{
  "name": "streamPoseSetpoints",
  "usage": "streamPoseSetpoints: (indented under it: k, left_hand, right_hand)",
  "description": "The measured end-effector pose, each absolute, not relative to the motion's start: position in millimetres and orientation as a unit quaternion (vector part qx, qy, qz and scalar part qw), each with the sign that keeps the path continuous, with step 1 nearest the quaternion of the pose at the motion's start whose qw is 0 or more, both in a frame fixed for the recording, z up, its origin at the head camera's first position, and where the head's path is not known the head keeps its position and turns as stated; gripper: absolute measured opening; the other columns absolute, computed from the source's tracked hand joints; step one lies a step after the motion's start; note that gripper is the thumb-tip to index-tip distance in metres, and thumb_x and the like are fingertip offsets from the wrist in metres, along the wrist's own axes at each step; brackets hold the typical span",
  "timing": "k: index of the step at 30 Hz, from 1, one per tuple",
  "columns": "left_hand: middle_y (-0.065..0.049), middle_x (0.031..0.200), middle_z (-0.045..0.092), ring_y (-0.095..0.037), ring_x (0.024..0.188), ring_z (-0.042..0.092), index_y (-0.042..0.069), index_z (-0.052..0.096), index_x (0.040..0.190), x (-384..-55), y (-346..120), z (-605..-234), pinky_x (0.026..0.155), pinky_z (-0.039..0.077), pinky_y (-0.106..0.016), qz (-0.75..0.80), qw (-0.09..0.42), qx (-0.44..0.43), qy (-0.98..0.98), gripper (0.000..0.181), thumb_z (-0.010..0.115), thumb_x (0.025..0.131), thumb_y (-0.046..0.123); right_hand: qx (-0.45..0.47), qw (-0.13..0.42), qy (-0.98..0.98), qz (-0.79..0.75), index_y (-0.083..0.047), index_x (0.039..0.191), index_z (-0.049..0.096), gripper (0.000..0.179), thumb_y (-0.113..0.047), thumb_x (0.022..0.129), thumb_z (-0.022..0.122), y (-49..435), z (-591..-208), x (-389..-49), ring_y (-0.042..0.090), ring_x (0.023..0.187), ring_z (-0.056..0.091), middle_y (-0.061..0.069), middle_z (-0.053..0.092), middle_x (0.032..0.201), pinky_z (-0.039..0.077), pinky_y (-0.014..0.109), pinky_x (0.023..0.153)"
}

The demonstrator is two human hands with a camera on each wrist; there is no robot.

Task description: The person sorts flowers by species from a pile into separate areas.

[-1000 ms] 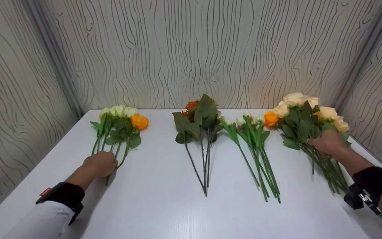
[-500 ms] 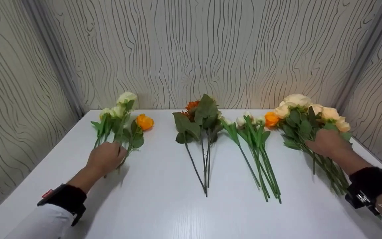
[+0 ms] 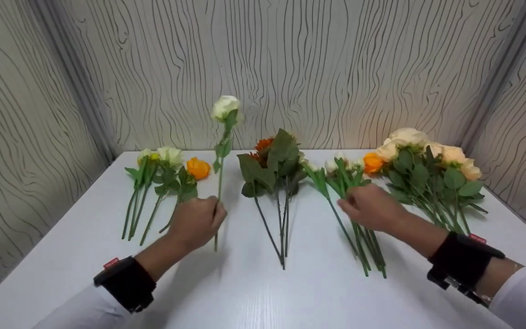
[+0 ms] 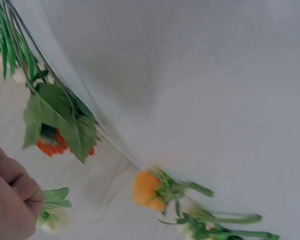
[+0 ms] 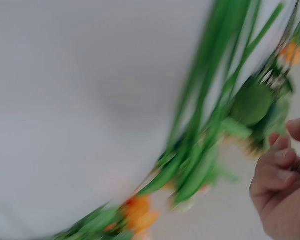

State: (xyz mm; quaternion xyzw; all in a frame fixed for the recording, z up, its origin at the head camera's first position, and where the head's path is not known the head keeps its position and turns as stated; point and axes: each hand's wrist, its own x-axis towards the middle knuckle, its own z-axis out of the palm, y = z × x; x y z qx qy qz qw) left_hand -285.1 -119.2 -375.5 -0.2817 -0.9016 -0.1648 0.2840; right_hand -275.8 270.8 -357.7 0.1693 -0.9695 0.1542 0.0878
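My left hand [image 3: 194, 223] grips the stem of a white rose [image 3: 225, 108], held upright above the table between the left group and the middle bunch. In the left wrist view the curled fingers [image 4: 25, 187] hide most of that stem. Over the stems of the white tulips [image 3: 354, 183] is my right hand [image 3: 375, 208], its fingers loosely curled. The right wrist view shows a gap between thumb and fingers, with nothing held there. Left of the left hand lie another white rose [image 3: 170, 156] and an orange flower [image 3: 198, 168].
Orange-red flowers with broad leaves [image 3: 263, 171] lie mid-table. A large bunch of peach roses [image 3: 409, 137] with an orange flower [image 3: 373, 163] lies at the right. Patterned panels [image 3: 263, 73] close off the back and sides of the white table [image 3: 263, 297].
My left hand has lifted one white rose from the left group and carried it right. My right hand has left the peach roses and moved left to above the tulip stems.
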Motion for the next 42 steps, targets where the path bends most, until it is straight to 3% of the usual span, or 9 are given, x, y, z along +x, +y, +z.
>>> streamPoseSetpoints:
  k: [3, 7, 10, 12, 17, 24, 33, 42]
  left_hand:
    - [0.010, 0.051, 0.030, -0.004, 0.044, 0.028, 0.014, 0.046, 0.060, -267.4, -87.5, -373.7, 0.041, 0.027, -0.019, -0.179, 0.269, -0.322, -0.890, 0.034, 0.055, 0.093, 0.011]
    - [0.009, 0.051, 0.036, -0.003, 0.045, 0.032, 0.013, 0.053, 0.066, -242.3, -45.8, -372.5, 0.044, 0.028, -0.016, -0.198, 0.244, -0.377, -0.872, 0.029, 0.055, 0.094, 0.012]
    - [0.008, 0.052, 0.040, -0.002, 0.046, 0.033, 0.011, 0.057, 0.071, -225.6, -23.1, -373.0, 0.044, 0.027, -0.013, -0.211, 0.227, -0.403, -0.861, 0.025, 0.053, 0.096, 0.013]
    - [0.007, 0.052, 0.043, -0.001, 0.046, 0.034, 0.009, 0.058, 0.074, -217.5, -15.0, -373.5, 0.044, 0.026, -0.012, -0.222, 0.217, -0.403, -0.861, 0.023, 0.053, 0.096, 0.013]
    - [0.006, 0.053, 0.044, -0.002, 0.048, 0.037, 0.010, 0.057, 0.075, -210.3, -11.6, -371.3, 0.044, 0.030, -0.014, -0.229, 0.186, -0.385, -0.875, 0.026, 0.051, 0.100, 0.016]
    - [0.008, 0.056, 0.042, -0.005, 0.050, 0.041, 0.013, 0.057, 0.077, -216.4, -24.8, -358.7, 0.047, 0.035, -0.020, -0.235, 0.089, -0.372, -0.894, 0.045, 0.037, 0.108, 0.040]
    - [0.004, 0.055, 0.040, -0.011, 0.050, 0.040, 0.012, 0.056, 0.074, -254.5, -87.1, -355.6, 0.049, 0.036, -0.026, -0.209, 0.135, -0.251, -0.935, 0.044, 0.044, 0.106, 0.040]
    - [-0.002, 0.058, 0.046, -0.018, 0.053, 0.045, 0.010, 0.054, 0.072, -309.5, -175.3, -358.0, 0.049, 0.036, -0.031, -0.141, 0.100, -0.122, -0.977, 0.044, 0.045, 0.105, 0.038]
  right_hand:
    - [0.237, 0.049, -0.937, 0.252, -0.006, 0.093, 0.069, 0.027, -0.030, 0.101, 0.059, 234.0, -357.5, -266.8, 0.008, 0.056, 0.048, -0.003, 0.056, 0.066, 0.044, 0.025, 0.054]
    - [0.272, -0.051, -0.840, 0.467, 0.000, 0.105, 0.066, 0.030, -0.025, 0.106, 0.049, 192.2, -360.3, -254.7, 0.006, 0.055, 0.042, -0.002, 0.051, 0.066, 0.037, 0.022, 0.051]
    - [0.254, -0.115, -0.733, 0.620, 0.000, 0.103, 0.061, 0.028, -0.022, 0.107, 0.045, 168.6, -365.3, -242.6, 0.005, 0.052, 0.039, -0.002, 0.050, 0.067, 0.032, 0.020, 0.047]
    - [0.237, -0.129, -0.685, 0.677, -0.005, 0.096, 0.058, 0.025, -0.023, 0.107, 0.045, 159.5, -368.6, -235.3, 0.005, 0.050, 0.037, -0.004, 0.048, 0.065, 0.030, 0.019, 0.046]
    - [0.218, -0.117, -0.665, 0.704, -0.009, 0.089, 0.054, 0.024, -0.023, 0.107, 0.046, 156.7, -370.3, -227.3, 0.006, 0.049, 0.034, -0.005, 0.042, 0.062, 0.027, 0.020, 0.045]
    - [0.212, -0.089, -0.708, 0.667, -0.005, 0.090, 0.053, 0.025, -0.023, 0.107, 0.047, 172.9, -363.4, -229.9, 0.006, 0.047, 0.032, -0.004, 0.040, 0.059, 0.027, 0.020, 0.044]
    - [0.151, -0.031, -0.778, 0.610, -0.001, 0.090, 0.054, 0.028, -0.023, 0.106, 0.049, 222.0, -344.5, -248.0, 0.009, 0.049, 0.036, 0.000, 0.042, 0.062, 0.030, 0.020, 0.044]
    - [0.065, 0.078, -0.865, 0.491, 0.000, 0.091, 0.056, 0.035, -0.030, 0.106, 0.048, 302.1, -336.3, -270.3, 0.009, 0.050, 0.038, -0.002, 0.046, 0.062, 0.034, 0.025, 0.044]
